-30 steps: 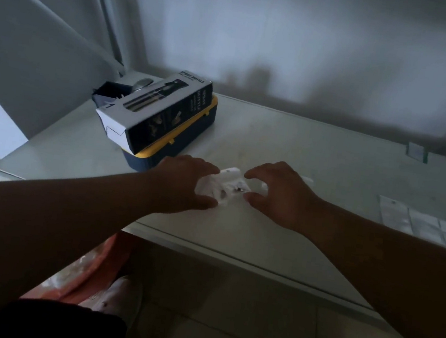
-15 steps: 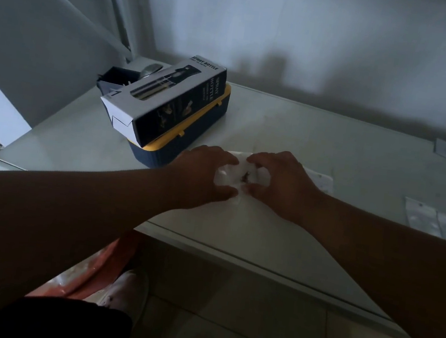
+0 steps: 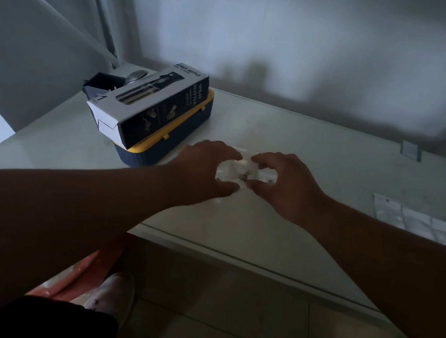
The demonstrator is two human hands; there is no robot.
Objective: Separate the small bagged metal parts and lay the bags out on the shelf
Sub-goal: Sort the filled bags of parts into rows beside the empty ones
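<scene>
A dim room is seen, with a pale wall behind a white shelf [image 3: 318, 141] whose front edge runs across the lower middle of the view. On the left part of the shelf a blue case with a yellow lid [image 3: 190, 125] is set, and a spray bottle box [image 3: 151, 104] is laid on top of it, tilted toward the viewer. Flat clear bags [image 3: 417, 222] are laid side by side near the right edge of the shelf, well apart from the hands.

A small clear bag [image 3: 244, 171] with metal parts [image 3: 245, 175] inside is held between the two hands, just above or on the shelf surface; which of the two cannot be told. The left hand [image 3: 202, 170] is curled round the bag's left end, fingertips at the far edge and thumb at the near edge. The right hand [image 3: 284, 186] is curled in the same way on the right end, so the bag is pinched from both sides with the parts visible in the gap between the hands.

Both forearms are stretched forward from the lower corners, wrists nearly level, knuckles up.

Much of the bag is hidden by the fingers, and whether one bag or several joined ones are gripped cannot be made out. Below the shelf a tiled floor, a white shoe [image 3: 114, 293] and something orange-red [image 3: 85, 275] are dimly seen.
</scene>
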